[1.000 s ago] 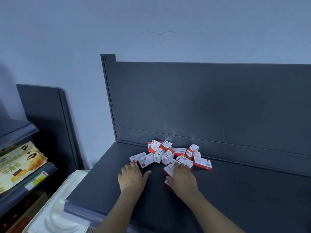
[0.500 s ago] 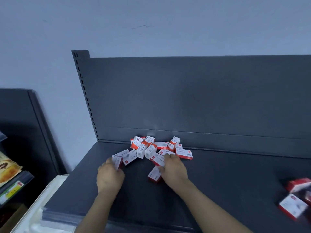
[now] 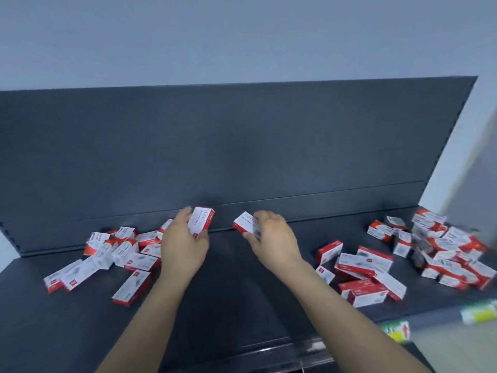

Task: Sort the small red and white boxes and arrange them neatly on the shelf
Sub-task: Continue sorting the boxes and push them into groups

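Small red and white boxes lie scattered on a dark grey shelf. One loose heap sits at the left and a larger heap at the right. My left hand holds one box upright, just above the shelf near the back panel. My right hand grips another box, tilted, a little to the right of the first. Both held boxes are lifted over the bare middle stretch of the shelf.
The shelf's dark back panel rises right behind the hands. Price labels run along the front edge at the lower right. A pale wall stands past the shelf's right end.
The view has swung right, bringing the right heap into sight. Both hands have left the left heap and moved to the middle, each holding a box lifted off the shelf.
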Demonstrator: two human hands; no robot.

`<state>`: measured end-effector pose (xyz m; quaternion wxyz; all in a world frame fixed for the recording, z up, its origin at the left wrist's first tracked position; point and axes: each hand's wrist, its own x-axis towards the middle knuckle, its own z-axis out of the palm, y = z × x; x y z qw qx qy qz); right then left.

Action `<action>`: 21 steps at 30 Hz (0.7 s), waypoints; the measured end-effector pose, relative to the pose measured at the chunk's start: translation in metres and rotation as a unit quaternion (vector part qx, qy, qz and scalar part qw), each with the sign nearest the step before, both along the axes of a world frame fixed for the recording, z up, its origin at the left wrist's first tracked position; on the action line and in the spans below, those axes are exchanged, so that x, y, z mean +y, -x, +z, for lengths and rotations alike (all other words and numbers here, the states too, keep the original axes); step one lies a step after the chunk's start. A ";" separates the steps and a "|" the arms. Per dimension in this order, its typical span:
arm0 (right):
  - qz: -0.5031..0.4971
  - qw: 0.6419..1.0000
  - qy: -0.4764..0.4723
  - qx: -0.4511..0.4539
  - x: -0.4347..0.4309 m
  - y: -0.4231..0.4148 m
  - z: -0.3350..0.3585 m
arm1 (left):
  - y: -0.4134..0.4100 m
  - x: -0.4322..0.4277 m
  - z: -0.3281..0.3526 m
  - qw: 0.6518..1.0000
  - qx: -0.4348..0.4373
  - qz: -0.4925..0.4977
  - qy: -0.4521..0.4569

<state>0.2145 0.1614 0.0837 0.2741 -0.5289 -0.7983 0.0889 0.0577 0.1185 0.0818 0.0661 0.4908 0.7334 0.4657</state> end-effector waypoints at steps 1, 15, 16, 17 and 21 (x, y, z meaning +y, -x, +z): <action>-0.013 1.000 0.002 0.003 0.004 -0.019 0.000 | -0.019 0.006 0.000 1.000 -0.001 -0.018 0.000; -0.102 0.991 0.082 -0.021 0.032 -0.192 -0.028 | -0.182 0.029 -0.036 0.973 0.064 -0.177 0.132; -0.102 0.990 0.090 -0.027 0.032 -0.195 -0.030 | -0.185 0.029 -0.041 0.969 0.064 -0.187 0.148; -0.100 0.990 0.096 -0.036 0.032 -0.198 -0.032 | -0.188 0.030 -0.046 0.965 0.065 -0.198 0.161; -0.092 0.987 0.120 -0.060 0.033 -0.201 -0.039 | -0.196 0.030 -0.064 0.949 0.087 -0.235 0.192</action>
